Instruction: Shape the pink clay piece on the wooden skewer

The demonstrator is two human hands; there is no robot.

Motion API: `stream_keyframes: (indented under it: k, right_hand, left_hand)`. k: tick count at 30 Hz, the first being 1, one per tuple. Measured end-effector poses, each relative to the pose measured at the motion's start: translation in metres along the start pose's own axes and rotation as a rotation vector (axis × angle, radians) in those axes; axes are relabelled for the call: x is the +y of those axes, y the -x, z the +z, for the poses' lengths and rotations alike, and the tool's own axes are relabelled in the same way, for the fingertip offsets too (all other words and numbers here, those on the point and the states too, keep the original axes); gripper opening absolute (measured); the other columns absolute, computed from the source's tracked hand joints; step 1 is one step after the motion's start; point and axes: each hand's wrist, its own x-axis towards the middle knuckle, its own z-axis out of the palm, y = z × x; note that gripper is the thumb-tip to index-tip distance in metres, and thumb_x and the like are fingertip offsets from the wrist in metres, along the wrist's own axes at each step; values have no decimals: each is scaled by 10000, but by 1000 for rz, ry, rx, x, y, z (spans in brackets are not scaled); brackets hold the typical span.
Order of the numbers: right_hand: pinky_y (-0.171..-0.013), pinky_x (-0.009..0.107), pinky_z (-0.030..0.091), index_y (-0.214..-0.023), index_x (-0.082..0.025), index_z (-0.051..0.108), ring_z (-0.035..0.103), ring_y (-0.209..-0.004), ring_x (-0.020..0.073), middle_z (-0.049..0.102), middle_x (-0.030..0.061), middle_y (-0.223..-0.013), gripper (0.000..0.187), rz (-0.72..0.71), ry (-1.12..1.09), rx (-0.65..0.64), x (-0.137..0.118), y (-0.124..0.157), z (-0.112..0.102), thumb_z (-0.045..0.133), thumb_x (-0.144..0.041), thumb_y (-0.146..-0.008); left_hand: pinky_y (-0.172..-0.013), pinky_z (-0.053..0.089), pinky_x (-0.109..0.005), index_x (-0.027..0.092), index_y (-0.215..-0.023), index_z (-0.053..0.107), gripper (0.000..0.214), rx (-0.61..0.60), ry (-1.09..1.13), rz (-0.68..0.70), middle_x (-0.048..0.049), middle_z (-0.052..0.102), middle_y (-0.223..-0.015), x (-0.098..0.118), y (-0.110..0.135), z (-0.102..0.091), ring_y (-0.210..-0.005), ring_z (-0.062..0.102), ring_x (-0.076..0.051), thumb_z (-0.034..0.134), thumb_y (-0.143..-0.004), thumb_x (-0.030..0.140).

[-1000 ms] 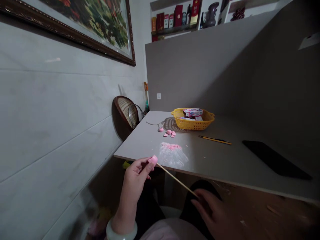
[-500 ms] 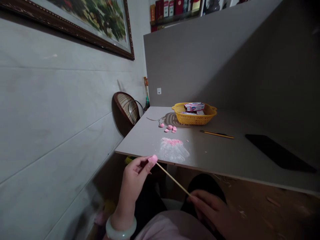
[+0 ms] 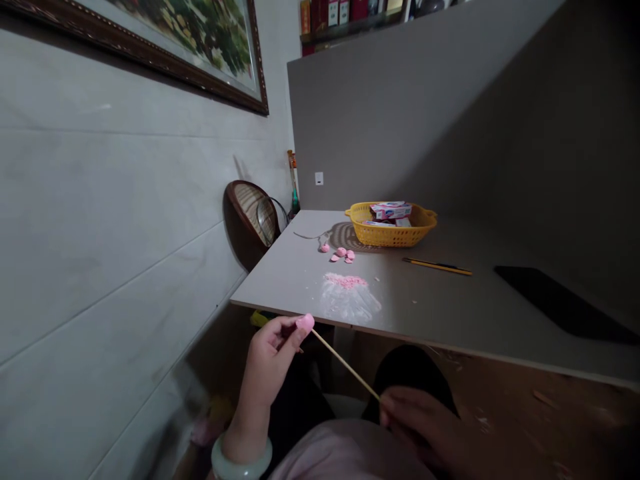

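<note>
Between the thumb and fingers of my left hand (image 3: 274, 347) is a small rounded pink piece (image 3: 305, 323), its material not certain. My right hand (image 3: 417, 417) is closed on the lower end of a thin wooden stick (image 3: 345, 363). The stick slants up to the left, and its far tip meets the pink piece; whether it goes in or only touches cannot be made out. Beyond my hands, pink crumbs (image 3: 346, 281) and white powder (image 3: 353, 305) lie near the table's front edge. Several pink pieces (image 3: 342, 253) sit behind them.
A yellow basket (image 3: 395, 235) with small printed boxes (image 3: 391, 211) stands at the back of the grey table (image 3: 280, 280). To its front right lie a yellow-and-black pen-like tool (image 3: 437, 267) and a flat dark slab (image 3: 560, 303). A woven round tray (image 3: 251, 213) leans against the left wall.
Both hands keep their hold on the pink piece and the stick. My right hand has turned slightly and sits a touch lower; the view has shifted a little.
</note>
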Motion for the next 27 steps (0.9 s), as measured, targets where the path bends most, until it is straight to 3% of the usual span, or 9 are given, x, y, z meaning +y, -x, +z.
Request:
stream_keyframes:
  k: [5,7,11,13,15,19,21,23,27]
  right_hand:
    - [-793,367,467,-927,-256,695,652,-908,273,727,97,-1001,320,-378,475,639,0,8,-12,554,-543,-916]
    - [-743,327,461,-878,-256,693,636,-820,229,714,66,-886,315,-339,390,535,1,8,-16,567,-543,-919]
    - [-418,238,266,-690,-226,613,311,-399,103,396,-74,-458,458,1,-79,-93,4,-3,-11,592,-672,-791]
    - [-376,240,183,-650,-226,575,188,-361,83,295,-103,-423,494,68,-175,-255,3,-6,-4,543,-702,-780]
    - [-399,233,220,-687,-219,597,262,-391,92,350,-85,-461,484,26,-107,-176,0,-5,3,516,-672,-837]
    - [-628,286,462,-862,-239,679,618,-709,204,673,49,-772,380,-326,361,441,-7,2,2,537,-589,-911]
    - [-707,317,489,-875,-259,681,655,-814,237,719,81,-906,354,-454,490,603,-7,4,-4,523,-571,-926]
    - [-662,294,466,-826,-262,665,630,-748,210,695,56,-817,366,-403,457,511,-7,2,-10,510,-578,-926]
    - [-418,259,267,-704,-242,594,312,-397,121,387,-68,-444,485,0,142,-37,-11,-4,-10,484,-705,-799]
  left_hand:
    - [-562,542,-215,172,-939,798,296,74,67,-57,-68,779,-851,-14,0,8,-737,670,-172,801,-792,429]
    - [-570,544,-213,173,-922,797,281,75,68,-43,-59,772,-842,-11,1,9,-727,661,-164,795,-800,427]
    - [-622,569,-226,180,-919,796,233,32,34,17,-61,785,-893,1,3,4,-753,681,-167,797,-808,385]
    - [-632,573,-232,182,-921,799,225,-1,21,22,-64,791,-902,4,4,2,-751,687,-169,798,-810,378]
    - [-621,566,-226,180,-922,801,237,5,17,8,-69,794,-907,3,3,0,-762,689,-172,799,-809,388]
    - [-589,547,-206,177,-944,796,288,76,42,-44,-68,787,-903,-8,1,2,-780,681,-170,798,-802,427]
    - [-577,544,-202,177,-949,792,296,99,58,-52,-57,774,-868,-13,0,2,-754,670,-162,792,-805,436]
    - [-574,547,-204,176,-948,791,291,101,54,-34,-52,767,-854,-12,0,0,-742,667,-160,791,-805,430]
    - [-596,564,-224,179,-927,797,250,36,10,29,-55,777,-878,-3,3,-4,-715,673,-158,800,-798,393]
